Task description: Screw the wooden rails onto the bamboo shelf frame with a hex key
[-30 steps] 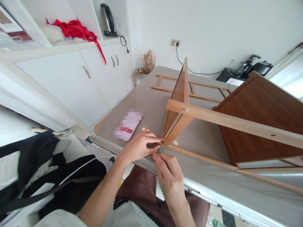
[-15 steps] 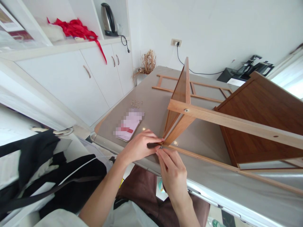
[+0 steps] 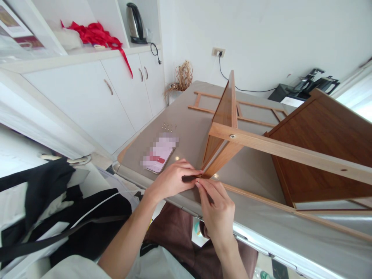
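White cabinets line the left wall, with a kettle and red ribbon on the shelf above them; before you stretches a grey-beige table. Near its front edge stands the wooden frame, its slanted panel rising from the lower corner at your fingertips; one long rail runs rightward at the top, another along the table's edge. Your left hand is partly curled, index finger and thumb parted around a visible gap, fingertips at that lower corner; how firmly it grips the wood, you cannot tell. Your right hand is drawn into a pinch beside the left thumb, over the end of the lower rail; whether something small sits between its fingertips is hidden. Left of the frame lie a phone and, just beyond it, small metal pieces; to the right leans a brown panel.
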The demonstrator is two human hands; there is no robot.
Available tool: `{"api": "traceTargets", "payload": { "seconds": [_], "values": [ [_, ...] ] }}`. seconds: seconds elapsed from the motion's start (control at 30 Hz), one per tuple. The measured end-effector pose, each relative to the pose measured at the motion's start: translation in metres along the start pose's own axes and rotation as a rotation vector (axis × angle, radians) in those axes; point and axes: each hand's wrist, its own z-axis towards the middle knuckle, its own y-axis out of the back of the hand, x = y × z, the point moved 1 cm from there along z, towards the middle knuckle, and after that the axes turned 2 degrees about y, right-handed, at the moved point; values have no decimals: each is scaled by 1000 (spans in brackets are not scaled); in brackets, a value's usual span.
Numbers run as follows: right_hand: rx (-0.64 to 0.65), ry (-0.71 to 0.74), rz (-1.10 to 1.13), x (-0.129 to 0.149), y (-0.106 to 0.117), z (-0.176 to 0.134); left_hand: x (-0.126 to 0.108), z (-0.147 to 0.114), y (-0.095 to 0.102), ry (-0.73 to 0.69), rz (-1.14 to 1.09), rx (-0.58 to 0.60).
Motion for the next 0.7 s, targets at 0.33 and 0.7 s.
{"api": "traceTargets", "payload": {
  "seconds": [0.33, 0.7],
  "values": [
    [-60, -112, 37, -5, 3, -6, -3, 1, 0, -15, -5, -16],
    [-79, -139, -41, -10, 8, -8, -2, 2, -1, -24, 25, -31]
  ]
}}
